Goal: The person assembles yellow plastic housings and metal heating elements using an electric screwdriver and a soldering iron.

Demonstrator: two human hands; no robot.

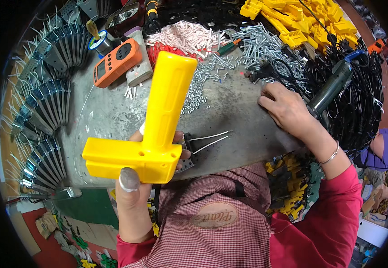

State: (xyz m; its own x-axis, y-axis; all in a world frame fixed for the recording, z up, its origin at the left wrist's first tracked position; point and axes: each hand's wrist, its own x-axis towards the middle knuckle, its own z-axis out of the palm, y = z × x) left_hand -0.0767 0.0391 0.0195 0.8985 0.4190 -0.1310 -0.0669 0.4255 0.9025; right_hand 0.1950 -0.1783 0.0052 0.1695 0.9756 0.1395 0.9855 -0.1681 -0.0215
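My left hand (pixel 131 187) holds a yellow plastic pistol-shaped housing (pixel 151 125) close to the camera, thumb pressed on its lower block, the long handle pointing up. Behind it a small grey metal part (pixel 187 154) with two white wires sticks out to the right. My right hand (pixel 285 109) rests palm down on the grey worktop (pixel 234 116), fingers curled near a black plug and cord (pixel 270 71), beside a dark green power screwdriver (pixel 332 89). It grips nothing that I can see.
An orange multimeter (pixel 115 62) lies at the back left. Rows of grey metal parts (pixel 46 111) fan along the left edge. Piles of screws (pixel 256 44), pink-white sleeves (pixel 182 35), yellow housings (pixel 301 18) and black cords (pixel 359 102) fill the back and right.
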